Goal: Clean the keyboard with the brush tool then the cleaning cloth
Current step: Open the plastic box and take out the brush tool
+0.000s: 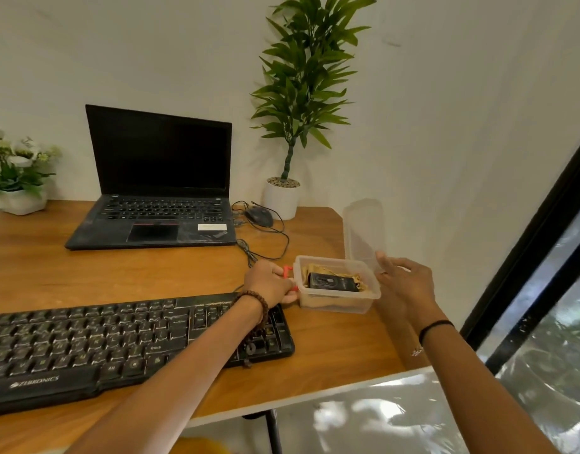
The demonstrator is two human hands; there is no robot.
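Note:
A dusty black keyboard (111, 339) lies at the desk's front left. Right of it stands a clear plastic box (337, 301) holding a tan cloth (311, 268) and a small black packet (332, 281). My left hand (269, 283) grips the box's left end at its red clasp (287, 270). My right hand (405, 283) holds the box's clear lid (364, 234) upright by its lower edge, just right of the box. No brush shows plainly.
An open black laptop (157, 191) sits at the back of the wooden desk (331, 348). A wired mouse (259, 215) and its cables lie beside it. A tall potted plant (282, 198) and a flower pot (20, 201) stand against the wall. The desk edge runs close on the right.

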